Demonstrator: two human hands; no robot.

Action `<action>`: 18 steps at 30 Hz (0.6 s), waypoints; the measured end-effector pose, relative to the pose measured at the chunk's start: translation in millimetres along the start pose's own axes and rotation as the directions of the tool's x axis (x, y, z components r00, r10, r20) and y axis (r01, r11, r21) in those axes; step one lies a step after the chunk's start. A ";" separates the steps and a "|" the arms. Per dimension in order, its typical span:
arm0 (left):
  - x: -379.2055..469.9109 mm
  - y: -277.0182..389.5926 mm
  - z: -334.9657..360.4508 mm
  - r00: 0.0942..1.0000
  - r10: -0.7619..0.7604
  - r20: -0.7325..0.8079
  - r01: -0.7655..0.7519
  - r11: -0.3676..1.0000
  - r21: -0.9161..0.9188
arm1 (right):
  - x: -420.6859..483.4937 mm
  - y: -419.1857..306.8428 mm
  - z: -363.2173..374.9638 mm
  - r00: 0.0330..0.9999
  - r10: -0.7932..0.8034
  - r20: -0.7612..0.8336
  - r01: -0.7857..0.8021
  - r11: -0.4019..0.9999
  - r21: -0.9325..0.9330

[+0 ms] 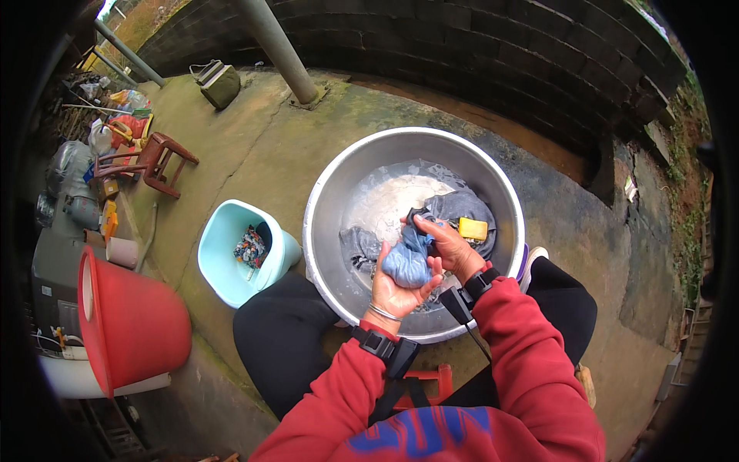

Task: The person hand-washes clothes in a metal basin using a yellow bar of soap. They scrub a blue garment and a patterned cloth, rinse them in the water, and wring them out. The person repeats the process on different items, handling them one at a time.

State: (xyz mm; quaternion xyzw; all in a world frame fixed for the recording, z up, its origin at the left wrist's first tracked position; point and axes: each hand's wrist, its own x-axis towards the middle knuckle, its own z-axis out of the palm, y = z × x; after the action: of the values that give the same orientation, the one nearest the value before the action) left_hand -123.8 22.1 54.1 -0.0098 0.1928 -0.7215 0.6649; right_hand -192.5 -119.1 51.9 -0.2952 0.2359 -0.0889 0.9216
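A bunched wet blue cloth is held between both hands above a large round metal basin. My left hand lies palm up under and beside its lower left part, fingers partly spread. My right hand grips the darker upper part of the cloth from the right. Behind the right hand, a yellow bar of soap rests on a dark grey garment in the basin. More grey cloth lies in the shallow water at the basin's left side.
A light blue bucket with patterned cloth inside stands left of the basin. Farther left are a large red tub on its side and a brown wooden stool. A metal post rises beyond the basin, near a block wall.
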 end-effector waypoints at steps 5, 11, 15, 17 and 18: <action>-17.0 -4.0 -16.9 0.943 0.099 -0.319 0.156 0.714 0.682 | -2.5 34.0 -15.5 0.937 -0.322 -0.138 0.123 0.670 -0.732; -20.9 -43.1 -68.1 0.828 0.522 -0.206 0.552 -0.688 0.472 | -12.6 126.1 -73.8 0.944 -0.315 -0.099 -0.065 0.117 -0.991; -29.5 -69.8 -94.3 0.825 0.451 -0.341 0.546 -0.793 0.270 | -30.7 169.6 -97.9 0.928 -0.237 -0.287 -0.286 0.036 -0.957; -28.0 -67.4 -99.5 0.869 0.385 -0.310 0.466 -0.848 0.251 | -30.6 171.3 -103.7 0.886 -0.160 -0.435 -0.423 0.102 -0.900; -25.4 -58.4 -99.1 0.887 0.380 -0.263 0.439 -0.871 0.219 | -26.3 166.6 -106.6 0.893 -0.130 -0.430 -0.410 0.154 -0.899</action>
State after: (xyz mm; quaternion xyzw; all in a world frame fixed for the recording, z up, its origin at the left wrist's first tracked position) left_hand -203.5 75.2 -14.4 0.7712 -0.5266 -0.3574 -0.0170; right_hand -263.2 -29.7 -111.9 -0.7669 0.4512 0.1134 0.4420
